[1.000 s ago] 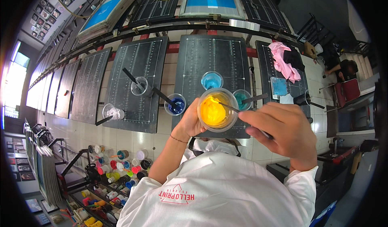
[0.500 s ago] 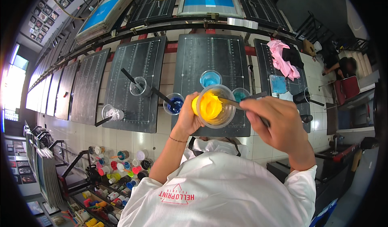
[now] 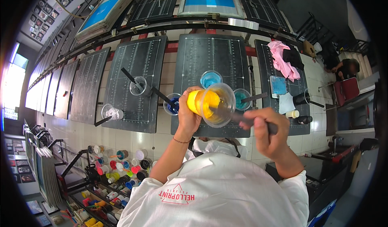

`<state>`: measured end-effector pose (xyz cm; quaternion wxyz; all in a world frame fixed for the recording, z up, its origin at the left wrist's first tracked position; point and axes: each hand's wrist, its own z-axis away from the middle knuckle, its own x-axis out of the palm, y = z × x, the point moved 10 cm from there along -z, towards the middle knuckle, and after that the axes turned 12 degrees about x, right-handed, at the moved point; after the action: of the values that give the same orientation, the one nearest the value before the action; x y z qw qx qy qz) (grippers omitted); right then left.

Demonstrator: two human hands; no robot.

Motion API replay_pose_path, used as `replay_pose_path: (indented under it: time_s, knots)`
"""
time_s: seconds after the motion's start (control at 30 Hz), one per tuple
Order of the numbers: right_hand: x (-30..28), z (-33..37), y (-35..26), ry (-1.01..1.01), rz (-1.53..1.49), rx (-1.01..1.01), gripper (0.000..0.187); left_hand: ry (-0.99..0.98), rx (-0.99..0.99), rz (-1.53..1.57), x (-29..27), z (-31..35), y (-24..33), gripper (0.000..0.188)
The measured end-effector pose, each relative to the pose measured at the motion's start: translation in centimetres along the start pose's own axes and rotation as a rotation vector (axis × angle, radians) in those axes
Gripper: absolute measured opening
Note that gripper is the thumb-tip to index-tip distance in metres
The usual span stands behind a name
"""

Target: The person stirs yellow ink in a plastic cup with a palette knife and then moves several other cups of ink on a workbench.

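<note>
My left hand [image 3: 189, 113] is wrapped round a clear plastic cup [image 3: 226, 105] of thick yellow ink [image 3: 205, 102], tilted with its mouth toward the right. My right hand [image 3: 270, 130] grips the dark handle of a spatula [image 3: 238, 119], blurred by motion, with its blade inside the cup. Beyond the held cup, a cup of light blue ink [image 3: 211, 79] stands on the black board [image 3: 194, 57]. A cup of teal ink [image 3: 241, 99] with a dark stick is to its right, and a cup of dark blue ink [image 3: 173, 104] with a stick is to its left.
Two more cups [image 3: 140, 86] with dark sticks are on the left board. On the right board lie a pink cloth [image 3: 279, 59], a blue-lidded container [image 3: 278, 84] and small bottles [image 3: 304, 119]. Many ink pots [image 3: 121, 166] crowd the lower left. Another person [image 3: 346, 68] is at far right.
The yellow cup has tipped further to the right. My right hand has moved down and slightly left, turning the spatula in the cup. The teal cup shows more fully.
</note>
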<state>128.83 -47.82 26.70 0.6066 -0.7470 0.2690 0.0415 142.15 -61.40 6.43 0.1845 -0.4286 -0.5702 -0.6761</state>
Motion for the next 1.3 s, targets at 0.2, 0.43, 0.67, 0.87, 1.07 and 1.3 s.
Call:
replay_pose_path:
  time_s: [0.2, 0.43, 0.67, 0.87, 1.07, 1.3]
  knots:
    - [0.7, -0.3, 0.5, -0.069, 0.126, 0.025, 0.014, -0.005, -0.083, -0.055, 0.8, -0.2, 0.0, 0.046]
    - [1.6, -0.7, -1.0, -0.243, 0.220, -0.079, 0.011, -0.005, -0.363, 0.014, 1.2, 1.3, -2.6, 0.051]
    - [1.6, -2.5, -3.4, -0.260, 0.364, -0.197, 0.012, -0.157, -0.374, -0.095, 2.7, 1.8, -1.8, 0.053]
    - [2.9, -2.0, -4.3, -0.349, 0.412, -0.343, 0.027, -0.027, -0.557, -0.006, 2.6, 3.0, -2.2, 0.045]
    - [4.7, -0.8, -4.0, -0.617, 0.307, -0.383, 0.025, -0.189, -0.596, 0.062, 1.6, 2.9, -3.0, 0.046]
    - [5.2, -0.4, -3.9, -0.587, 0.444, -0.388, 0.026, -0.008, -0.597, -0.118, 1.5, 2.8, -3.6, 0.052]
